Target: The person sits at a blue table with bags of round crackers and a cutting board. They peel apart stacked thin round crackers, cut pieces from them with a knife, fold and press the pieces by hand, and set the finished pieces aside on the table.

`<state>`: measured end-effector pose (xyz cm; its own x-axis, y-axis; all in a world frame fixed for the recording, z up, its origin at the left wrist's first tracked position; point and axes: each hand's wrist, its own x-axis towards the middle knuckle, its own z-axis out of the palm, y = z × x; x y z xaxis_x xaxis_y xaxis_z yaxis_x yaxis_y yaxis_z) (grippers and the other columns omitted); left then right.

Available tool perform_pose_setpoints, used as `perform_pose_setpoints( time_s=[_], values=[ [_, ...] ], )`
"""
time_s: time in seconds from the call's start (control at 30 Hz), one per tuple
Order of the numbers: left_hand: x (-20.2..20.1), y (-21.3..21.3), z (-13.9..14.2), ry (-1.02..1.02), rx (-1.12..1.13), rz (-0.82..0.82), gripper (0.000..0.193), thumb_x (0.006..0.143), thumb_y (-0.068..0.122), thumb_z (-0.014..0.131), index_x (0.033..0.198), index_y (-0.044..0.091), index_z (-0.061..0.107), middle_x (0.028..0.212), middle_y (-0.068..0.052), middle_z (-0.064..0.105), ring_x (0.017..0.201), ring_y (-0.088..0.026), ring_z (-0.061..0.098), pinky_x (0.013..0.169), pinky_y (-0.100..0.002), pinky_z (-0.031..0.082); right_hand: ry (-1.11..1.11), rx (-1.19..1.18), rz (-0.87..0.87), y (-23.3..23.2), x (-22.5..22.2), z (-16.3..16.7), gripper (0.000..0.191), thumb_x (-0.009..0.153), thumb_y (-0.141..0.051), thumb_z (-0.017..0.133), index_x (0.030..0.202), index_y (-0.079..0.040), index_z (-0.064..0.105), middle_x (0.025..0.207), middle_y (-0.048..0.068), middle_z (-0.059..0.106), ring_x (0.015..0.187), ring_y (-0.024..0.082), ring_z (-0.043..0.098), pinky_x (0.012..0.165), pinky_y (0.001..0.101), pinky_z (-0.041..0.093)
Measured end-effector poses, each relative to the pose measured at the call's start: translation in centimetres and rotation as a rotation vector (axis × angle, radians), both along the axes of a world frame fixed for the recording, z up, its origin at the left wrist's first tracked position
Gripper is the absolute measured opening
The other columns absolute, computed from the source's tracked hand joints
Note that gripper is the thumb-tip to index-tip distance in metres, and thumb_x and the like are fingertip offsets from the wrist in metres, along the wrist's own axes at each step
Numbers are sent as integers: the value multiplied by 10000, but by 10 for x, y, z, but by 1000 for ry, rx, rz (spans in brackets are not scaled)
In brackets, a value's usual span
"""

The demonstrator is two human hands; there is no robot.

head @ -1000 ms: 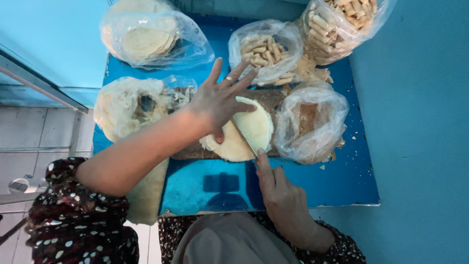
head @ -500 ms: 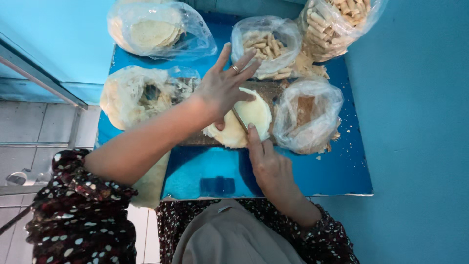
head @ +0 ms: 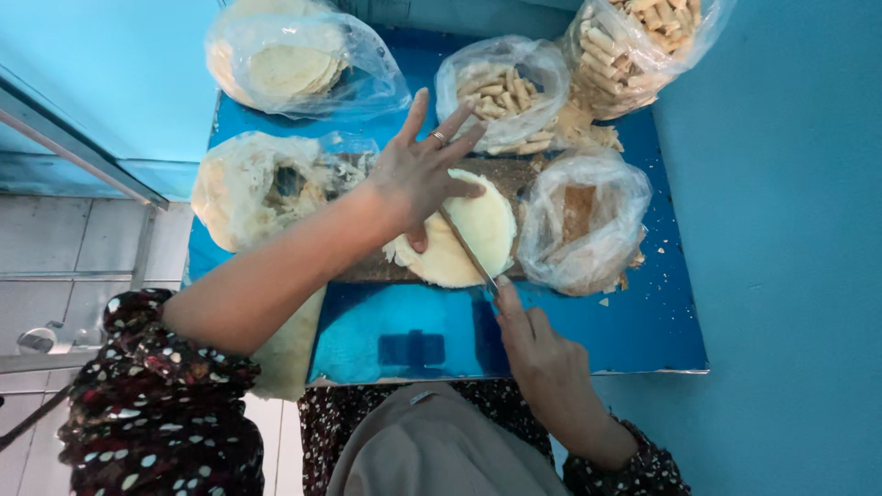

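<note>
Glossy blue table top (head: 588, 340), mirror-smooth. Thin metal knife blade (head: 467, 248) across matt, pale, floury flatbread stack (head: 464, 241) on rough brown wooden board (head: 367, 271). At 12 o'clock, crinkled clear plastic bags (head: 501, 92), shiny. Matt printed cloth sleeve (head: 156, 404).

The left hand (head: 418, 174) covers the near-left part of the round flat dough sheets (head: 464, 234), so the stack's edge there is unseen. The knife (head: 467, 248) shows only a thin blade; its handle is hidden inside the right hand (head: 542, 354). The bag of rolled sticks (head: 634, 46) is cut off by the top edge. The contents of the crumpled bag (head: 583, 220) are blurred behind plastic and cannot be told.
</note>
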<state>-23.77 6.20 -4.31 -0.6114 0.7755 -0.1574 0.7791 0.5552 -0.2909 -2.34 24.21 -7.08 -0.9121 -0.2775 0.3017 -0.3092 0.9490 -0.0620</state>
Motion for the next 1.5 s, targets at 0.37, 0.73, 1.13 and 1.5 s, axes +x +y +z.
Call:
perform_pose_setpoints(
  time_s=[0.37,0.73,1.13,1.5],
  values=[
    [-6,0,-2,-33,64,-8,1151,388,588,938,1441,561,472,1724,-61,87,1570,-348,-62,1142,-746,-37,41,11,39,-9,-42,-20,482,1013,-201,622,1458,-54,513,802,109,560,522,257,605,410,395,465],
    [20,14,13,180,-116,10,1104,470,671,894,1470,551,443,1717,-86,114,1558,-391,-49,1108,-738,-58,63,-4,40,13,-9,-14,506,997,-209,637,1474,-93,517,798,96,554,519,245,599,414,391,460],
    [-9,4,1,-17,40,15,1136,424,631,916,1457,562,448,1717,-72,110,1571,-354,-54,1130,-750,-63,-5,7,13,31,11,0,539,954,-219,670,1460,-97,529,701,68,494,434,214,489,379,375,403],
    [-5,4,2,99,-1,29,1069,467,616,906,1447,540,486,1724,-80,130,1574,-366,-61,1131,-726,-76,120,-33,110,13,-48,-14,508,1003,-182,654,1479,-74,514,790,86,526,518,226,544,436,371,422]
  ],
)
